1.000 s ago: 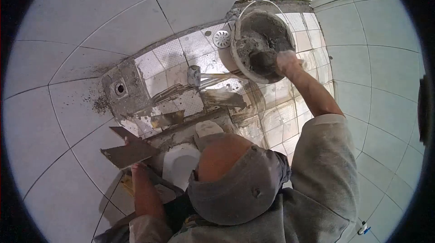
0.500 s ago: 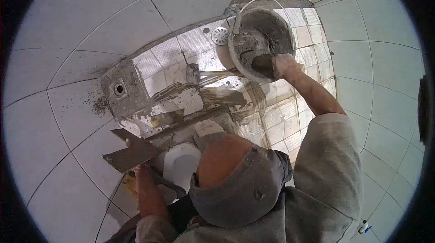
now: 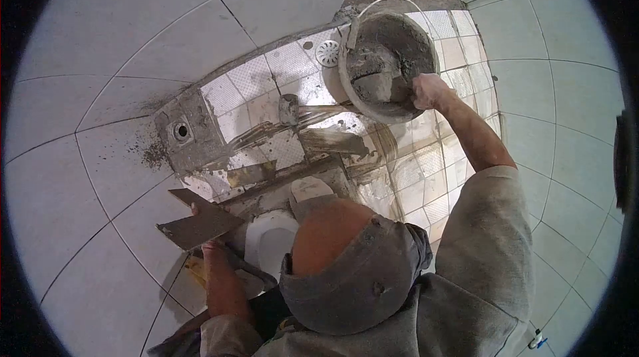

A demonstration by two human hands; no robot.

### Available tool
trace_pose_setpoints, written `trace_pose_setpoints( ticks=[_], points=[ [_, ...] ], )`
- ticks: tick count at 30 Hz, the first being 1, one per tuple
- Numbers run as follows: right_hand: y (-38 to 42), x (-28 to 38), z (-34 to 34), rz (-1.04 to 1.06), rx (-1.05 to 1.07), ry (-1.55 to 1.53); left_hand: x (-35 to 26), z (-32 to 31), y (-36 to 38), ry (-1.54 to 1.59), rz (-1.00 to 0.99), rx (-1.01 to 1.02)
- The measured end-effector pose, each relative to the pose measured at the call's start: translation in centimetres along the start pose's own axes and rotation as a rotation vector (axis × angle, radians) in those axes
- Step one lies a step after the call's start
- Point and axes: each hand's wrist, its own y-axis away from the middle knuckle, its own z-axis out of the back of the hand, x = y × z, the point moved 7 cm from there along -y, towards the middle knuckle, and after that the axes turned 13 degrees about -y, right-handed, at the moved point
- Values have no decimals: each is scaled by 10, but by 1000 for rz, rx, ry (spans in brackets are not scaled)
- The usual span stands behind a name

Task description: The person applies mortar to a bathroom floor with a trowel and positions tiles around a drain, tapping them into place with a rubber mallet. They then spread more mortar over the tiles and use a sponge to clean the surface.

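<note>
My right hand (image 3: 429, 91) is shut on a trowel (image 3: 378, 87) whose blade carries a lump of grey mortar inside a white bucket (image 3: 331, 83). The bucket stands on the small floor tiles at the upper middle and is partly full of mortar. At the lower left, my left hand (image 3: 212, 250) holds a flat grey tile piece (image 3: 198, 225) level from below, next to the wall tiles. The fingers of that hand are mostly hidden under the piece.
A hammer (image 3: 288, 108) lies on the mortar-smeared floor beside a round white drain cover (image 3: 327, 53). A rough mortar patch with a square drain (image 3: 181, 131) sits at the left. A cut tile strip (image 3: 251, 174) and a white fixture (image 3: 269, 240) lie near my head.
My right hand has shifted a little up and right at the bucket's rim, drawing the trowel through the mortar. My left hand and the tile piece have barely moved.
</note>
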Motion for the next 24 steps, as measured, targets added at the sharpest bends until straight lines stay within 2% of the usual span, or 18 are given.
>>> trace_pose_setpoints(
  ticks=[2,6,8,12,13,14,16,19,22,24],
  points=[
    [-5,-14,-9,-21,-20,-60,-1,-4,2,7,-5,5],
    [21,7,18,-50,62,-170,-2,-14,5,27,-9,24],
    [32,4,21,89,-54,-571,-3,-22,8,43,-18,35],
    [63,-4,29,-110,-69,-680,-7,-62,8,103,-40,151],
    [78,2,43,-185,-106,-705,-10,-80,6,183,-85,337],
    [88,13,53,-237,-134,-725,-11,-68,8,154,-86,272],
    [97,-2,42,-180,-201,-722,-9,-50,12,163,-98,178],
    [108,36,54,-138,-249,-963,-7,-42,15,225,-119,163],
    [77,98,51,224,-309,-921,-5,-43,12,271,-150,252],
    [46,175,59,237,-150,-765,1,-41,7,296,-171,299]
  ],
)
